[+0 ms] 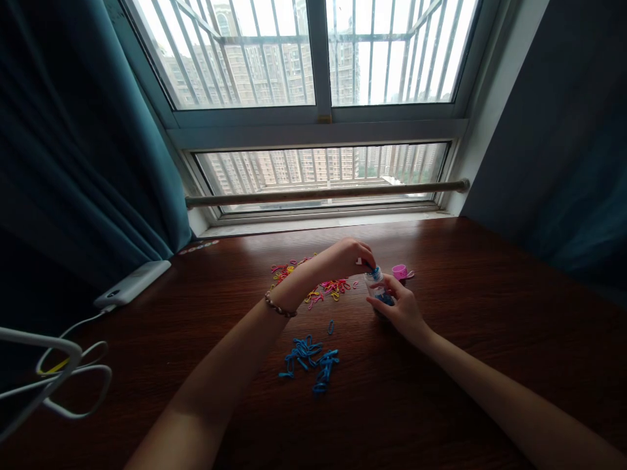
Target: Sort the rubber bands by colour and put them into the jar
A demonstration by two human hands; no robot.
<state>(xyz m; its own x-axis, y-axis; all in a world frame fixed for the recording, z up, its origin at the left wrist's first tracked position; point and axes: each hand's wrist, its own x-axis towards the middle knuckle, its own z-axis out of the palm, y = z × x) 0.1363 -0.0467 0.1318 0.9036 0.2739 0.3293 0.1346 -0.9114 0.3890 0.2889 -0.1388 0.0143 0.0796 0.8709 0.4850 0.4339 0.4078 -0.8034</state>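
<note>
The left hand (361,258) pinches blue clips (375,269) above the bottle (375,286), clamped in the right hand (404,308); crowding could spill them.

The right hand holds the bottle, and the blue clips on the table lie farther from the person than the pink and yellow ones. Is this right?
No: the head view shows the blue clips nearer the person than the pink and yellow ones; the right hand does hold the bottle.
</note>
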